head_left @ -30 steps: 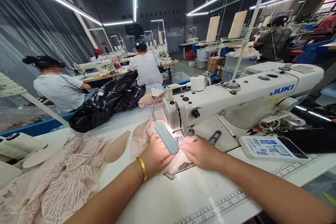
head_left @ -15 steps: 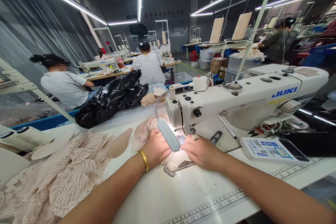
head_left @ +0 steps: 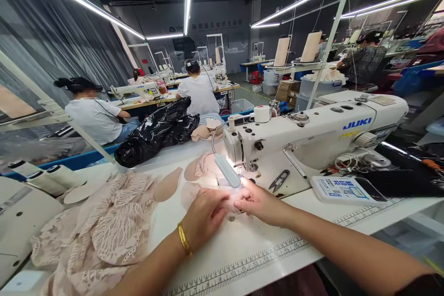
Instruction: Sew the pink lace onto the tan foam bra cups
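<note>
Hands (head_left: 204, 217) nearer ruler (head_left: 265, 260), fabric (head_left: 208, 182) at fingertips (head_left: 225, 197)

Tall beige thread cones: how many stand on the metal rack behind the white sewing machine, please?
2: a left cone and a right cone, side by side on the rack.

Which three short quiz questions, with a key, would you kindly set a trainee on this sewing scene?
1. True or false: the gold bracelet is at the right hand's wrist.
2. Multiple choice: which of these lies nearest the right hand?
a) the thread snips
b) the phone
c) the black plastic bags
3. Fill the gap: by the pale pink fabric, the nearest sewing machine bears the blue name ____.

Key:
1. False; the left hand is the one with the gold bracelet at its wrist.
2. a
3. JUKI
</note>
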Demonstrator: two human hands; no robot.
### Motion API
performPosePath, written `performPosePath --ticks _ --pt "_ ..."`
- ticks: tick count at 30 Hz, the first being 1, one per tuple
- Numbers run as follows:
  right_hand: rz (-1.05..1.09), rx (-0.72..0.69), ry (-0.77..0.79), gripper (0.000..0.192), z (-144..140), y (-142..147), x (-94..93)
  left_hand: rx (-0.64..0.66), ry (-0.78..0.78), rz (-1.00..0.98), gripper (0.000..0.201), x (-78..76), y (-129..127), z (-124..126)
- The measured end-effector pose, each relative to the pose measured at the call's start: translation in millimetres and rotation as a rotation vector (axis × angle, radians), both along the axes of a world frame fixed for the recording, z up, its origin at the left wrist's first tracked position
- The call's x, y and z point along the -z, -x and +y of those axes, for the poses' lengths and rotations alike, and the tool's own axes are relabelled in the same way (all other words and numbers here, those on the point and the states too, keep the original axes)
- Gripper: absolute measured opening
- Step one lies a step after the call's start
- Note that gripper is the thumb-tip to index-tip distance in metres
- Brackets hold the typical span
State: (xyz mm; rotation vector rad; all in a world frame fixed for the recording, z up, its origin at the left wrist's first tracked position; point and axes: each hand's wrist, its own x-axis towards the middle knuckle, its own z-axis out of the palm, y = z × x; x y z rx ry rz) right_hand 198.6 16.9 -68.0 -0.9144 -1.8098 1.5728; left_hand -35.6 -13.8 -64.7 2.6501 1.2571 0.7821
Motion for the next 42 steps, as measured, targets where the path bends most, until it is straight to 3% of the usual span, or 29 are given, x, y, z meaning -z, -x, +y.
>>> performPosePath --ticks 3,7,8,9,10,12,13,14,15,17,19,21,27,34,42 --pt "0.239 0.033 0.23 0.048 -23 17 -10.6 -0.092 0.18 -0.135 0.044 -5.1 26 -32" --pt "0.43 0.188 0.347 0.052 -48 29 -19.1 -0.621 0.23 -0.489 0.04 -11.2 52 -73" --pt "0.458 0.217 0.372 0.05 -53 31 -19.5 -0.677 0.263 -0.615 0.039 -11.0 50 -85" --pt "0.484 0.234 0.391 0.049 -57 33 -19.2 -0.673 0.356 -0.754 0.039 -9.6 44 -97" --pt "0.513 0.245 0.403 0.047 -62 35 -18.3 -0.592 0.545 -0.898 0.039 -7.3 34 -109" --pt "0.569 0.262 0.421 0.047 -73 38 -14.6 -0.324 1.167 -1.177 0.049 -1.2 6 -128" --pt "0.588 0.273 0.43 0.048 -81 38 -12.1 -0.244 1.393 -1.332 0.056 1.3 -8 -133" --pt "0.596 0.284 0.436 0.049 -90 38 -9.5 -0.214 1.503 -1.481 0.059 2.8 -20 -135" --pt "0.59 0.29 0.436 0.05 -99 37 -6.8 -0.227 1.506 -1.623 0.058 2.9 -30 -134" --pt "0.545 0.273 0.42 0.056 -117 31 -2.1 -0.303 1.297 -1.82 0.048 -0.5 -41 -126" --pt "0.488 0.229 0.401 0.065 -130 21 0.7 -0.358 1.073 -1.858 0.043 -5.8 -42 -115" --pt "0.437 0.186 0.387 0.074 -133 13 1.6 -0.37 0.988 -1.824 0.044 -9.3 -40 -106" --pt "0.473 0.32 0.35 0.069 -112 6 7.7 -0.274 1.306 -1.972 0.03 -7.1 -38 -105" --pt "0.504 0.356 0.365 0.063 -114 14 13.7 -0.311 1.14 -1.905 0.034 -14.2 -54 -110" --pt "0.564 0.344 0.407 0.063 -110 11 18.2 -0.408 1.207 -2.0 0.031 -11.9 -55 -99"
